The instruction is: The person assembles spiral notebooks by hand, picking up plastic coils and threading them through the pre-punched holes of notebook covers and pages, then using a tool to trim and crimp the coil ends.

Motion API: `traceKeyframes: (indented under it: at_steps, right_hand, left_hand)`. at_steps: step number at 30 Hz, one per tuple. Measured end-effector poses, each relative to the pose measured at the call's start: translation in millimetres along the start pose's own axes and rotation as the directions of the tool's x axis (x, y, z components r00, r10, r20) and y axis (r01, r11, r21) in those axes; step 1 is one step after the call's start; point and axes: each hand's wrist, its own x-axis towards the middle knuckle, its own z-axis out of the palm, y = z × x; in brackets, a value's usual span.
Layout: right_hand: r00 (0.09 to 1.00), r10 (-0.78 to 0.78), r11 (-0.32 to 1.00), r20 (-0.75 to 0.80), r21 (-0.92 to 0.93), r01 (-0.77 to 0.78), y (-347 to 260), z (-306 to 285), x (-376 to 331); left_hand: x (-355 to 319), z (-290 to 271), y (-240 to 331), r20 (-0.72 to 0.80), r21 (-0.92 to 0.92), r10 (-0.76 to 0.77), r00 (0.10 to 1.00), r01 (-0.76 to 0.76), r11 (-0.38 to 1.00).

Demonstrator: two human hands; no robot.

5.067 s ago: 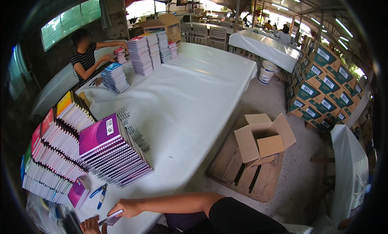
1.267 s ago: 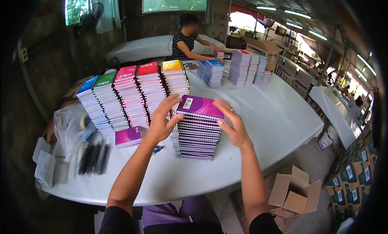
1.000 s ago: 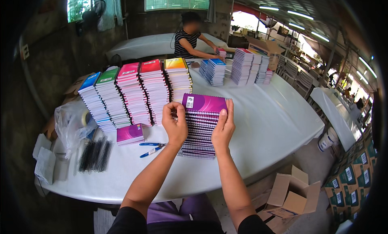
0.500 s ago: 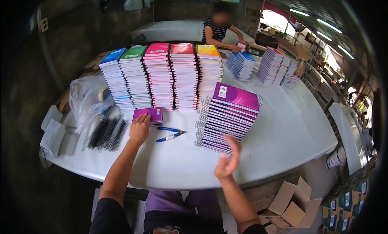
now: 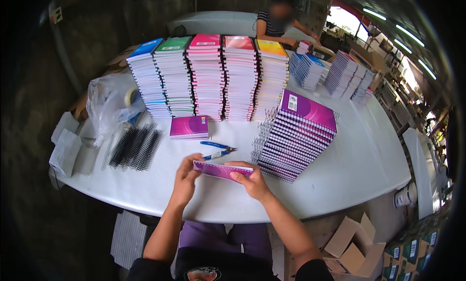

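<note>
Between my two hands is a purple notebook [image 5: 221, 171], tilted on edge above the near part of the table, its punched holes along one long side. My left hand [image 5: 186, 179] pinches its left end; my right hand [image 5: 250, 180] grips the right end with the thumb on the cover. Just beyond lie blue-handled cutting pliers [image 5: 218, 154], partly behind the notebook. A short purple notebook stack [image 5: 189, 127] sits farther off to the left. To the right stands a tall pile of purple notebooks [image 5: 303, 130] with wire coils sticking out at its sides.
Tall stacks of blue, green, pink, red and yellow notebooks [image 5: 238, 82] line the far side. Loose black spiral coils [image 5: 135, 147] and a clear plastic bag [image 5: 109, 103] lie left on the white table [image 5: 349, 174]. A co-worker [image 5: 276, 26] sits beyond. An open cardboard box [image 5: 352, 247] is lower right.
My left hand has come off the short purple stack toward me with a notebook. My right hand has moved from beside the coiled pile to grip its other end. The view has shifted.
</note>
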Motion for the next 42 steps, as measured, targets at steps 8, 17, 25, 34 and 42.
traceKeyframes:
  at_steps: [8,17,25,34,42]
  right_hand:
    - [0.996,0.080,0.996,-0.040,-0.036,-0.081,35,-19,-3]
    - [0.999,0.035,0.989,-0.012,-0.146,-0.037,33,-17,-6]
    - [0.999,0.033,0.985,0.008,-0.172,-0.031,33,-13,-3]
    - [0.999,0.032,0.988,-0.015,-0.151,-0.034,34,-13,-10]
    - [0.999,0.022,0.980,-0.027,-0.198,-0.027,34,-11,-11]
  left_hand:
    - [-10,22,-37,0.132,-0.050,-0.086,0.987,0.093,0.994]
    - [20,-42,-17,0.230,0.905,0.089,0.969,-0.247,0.346]
    - [49,-133,-21,-0.154,0.966,0.163,0.974,0.183,-0.181]
    - [43,-142,-27,-0.167,0.974,0.336,0.927,0.208,-0.088]
    - [54,-146,-6,-0.194,0.977,0.591,0.783,0.206,0.049]
